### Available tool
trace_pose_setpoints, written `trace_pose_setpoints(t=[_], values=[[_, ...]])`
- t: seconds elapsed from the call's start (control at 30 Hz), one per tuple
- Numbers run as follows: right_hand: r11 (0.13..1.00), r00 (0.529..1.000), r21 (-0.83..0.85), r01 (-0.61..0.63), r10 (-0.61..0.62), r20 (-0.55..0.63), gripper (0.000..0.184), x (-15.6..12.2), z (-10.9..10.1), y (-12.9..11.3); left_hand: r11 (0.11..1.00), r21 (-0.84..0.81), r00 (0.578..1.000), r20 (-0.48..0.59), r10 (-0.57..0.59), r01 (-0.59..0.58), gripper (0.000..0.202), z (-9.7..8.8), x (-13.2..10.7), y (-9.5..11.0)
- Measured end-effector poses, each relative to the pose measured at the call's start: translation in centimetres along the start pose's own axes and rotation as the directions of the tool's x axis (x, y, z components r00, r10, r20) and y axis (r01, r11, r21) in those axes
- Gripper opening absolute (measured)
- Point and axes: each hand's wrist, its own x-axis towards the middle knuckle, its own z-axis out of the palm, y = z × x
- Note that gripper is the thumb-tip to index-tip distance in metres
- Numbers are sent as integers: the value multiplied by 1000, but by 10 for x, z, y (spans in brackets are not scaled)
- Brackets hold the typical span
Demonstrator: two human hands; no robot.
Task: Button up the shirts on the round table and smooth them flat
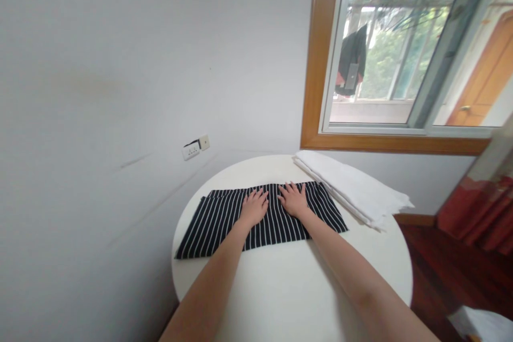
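A black cloth with white stripes (224, 224) lies folded into a long, flat band across the round white table (280, 272). My left hand (255, 207) rests palm down near its middle, fingers spread. Just to the right, my right hand (294, 200) also lies flat on the striped fabric with its fingers apart. Neither hand grips anything. What kind of item the folded fabric is, I cannot tell.
A folded white cloth (348, 184) lies at the table's back right, partly over the edge. The wall with a socket (191, 150) borders the left side. A window (393, 53) is behind, a red curtain (481, 203) at right, and a white object (481, 323) lower right.
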Motion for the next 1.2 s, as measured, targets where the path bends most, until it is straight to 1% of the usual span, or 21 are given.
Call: trace_pose_setpoints(t=[0.07, 0.1, 0.17, 0.23, 0.37, 0.47, 0.53, 0.63, 0.7, 0.73, 0.8, 0.83, 0.87, 0.93, 0.97, 1.0, 1.03, 1.1, 1.13, 1.17, 1.2], values=[[991, 990, 15, -131, 130, 54, 57, 2, 7, 21, 999, -29, 999, 26, 37, -36, 54, 4, 0, -11], [985, 983, 24, -169, 167, 80, 60, 3, 9, 33, 998, -38, 998, 37, 53, -52, 56, 5, 0, -17], [980, 976, 28, -198, 195, 98, 63, 4, 12, 54, 998, -35, 997, 50, 51, -49, 59, 6, 0, -33], [980, 977, 22, -196, 193, 89, 63, 6, 13, 68, 1000, -6, 999, 48, -5, 5, 58, 5, 1, -51], [984, 983, 0, -178, 178, 37, 56, 6, 10, 77, 990, 46, 991, 15, -136, 136, 56, 4, -1, -86], [982, 982, -20, -189, 189, -27, 48, 3, 6, 79, 983, 62, 985, -23, -171, 172, 53, 2, -5, -104], [974, 973, -24, -223, 221, -69, 42, 0, 3, 82, 983, 67, 984, -48, -170, 173, 50, 0, -7, -112], [962, 957, -8, -272, 269, -112, 38, -2, -1, 85, 981, 74, 979, -107, -171, 180, 43, -4, -9, -118], [959, 952, 3, -283, 281, -124, 37, -2, -3, 84, 974, 76, 965, -171, -199, 215, 40, -9, -11, -117], [959, 950, 5, -285, 283, -130, 38, -3, -4, 83, 966, 73, 951, -211, -228, 248, 40, -12, -12, -114], [957, 947, 3, -291, 288, -144, 38, -4, -8, 81, 944, 63, 908, -301, -292, 325, 41, -21, -16, -106], [956, 944, 3, -292, 289, -162, 38, -6, -11, 80, 938, 63, 893, -333, -301, 340, 42, -26, -19, -101], [957, 939, 5, -289, 285, -190, 39, -9, -15, 80, 943, 71, 895, -346, -283, 325, 42, -32, -21, -96], [965, 932, 20, -263, 259, -255, 38, -16, -24, 83, 966, 105, 929, -317, -191, 235, 41, -45, -27, -91], [969, 930, 28, -244, 242, -276, 38, -20, -29, 86, 973, 124, 943, -294, -153, 197, 41, -52, -31, -92], [973, 932, 33, -230, 230, -280, 37, -24, -34, 90, 971, 142, 949, -280, -147, 192, 41, -58, -34, -96], [974, 939, 33, -224, 225, -261, 37, -28, -38, 94, 960, 161, 943, -280, -179, 230, 42, -64, -37, -103], [967, 955, 11, -254, 252, -158, 37, -34, -45, 102, 907, 192, 904, -290, -313, 375, 49, -72, -41, -122], [960, 955, -5, -281, 279, -100, 37, -37, -48, 106, 876, 202, 885, -269, -380, 438, 55, -75, -43, -132], [951, 950, -20, -309, 307, -50, 36, -38, -49, 108, 853, 200, 871, -217, -442, 482, 60, -77, -43, -142], [942, 942, -32, -335, 335, -10, 36, -39, -49, 109, 839, 185, 859, -137, -493, 511, 65, -78, -43, -150]])
